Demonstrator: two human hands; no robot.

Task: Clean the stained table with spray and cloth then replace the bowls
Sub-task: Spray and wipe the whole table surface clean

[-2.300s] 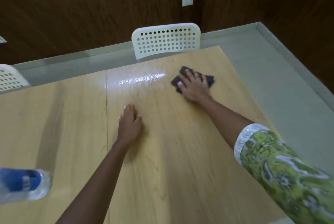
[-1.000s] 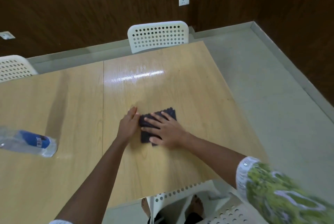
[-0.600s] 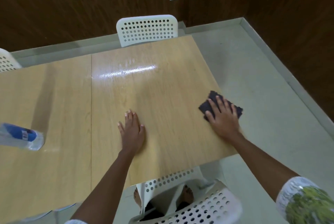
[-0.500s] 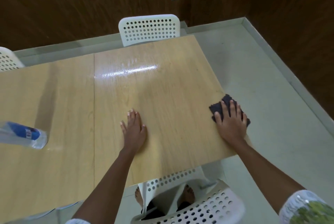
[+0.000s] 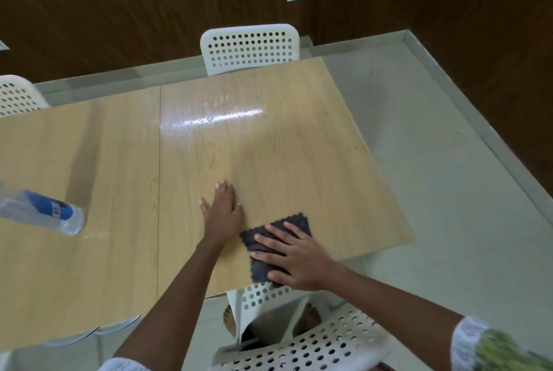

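Head view: cloth (image 5: 276,246) back from right edge of bench (image 5: 119,251) to near edge, now just right of left hand (image 5: 223,213). Right hand (image 5: 294,260) flat, fingers spread, pressing cloth. Left hand unmoved, flat, open, holding nothing. Cloth dark, square, zigzag-edged, rumpled. Bottle (image 5: 39,212) on its side, far left of cloth.

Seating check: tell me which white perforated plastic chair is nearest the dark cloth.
The white perforated plastic chair at the near edge, right below the dark cloth.

A dark grey cloth (image 5: 276,246) lies on the light wood-grain table (image 5: 284,155) (white perforated chairs (image 5: 250,47) around it).
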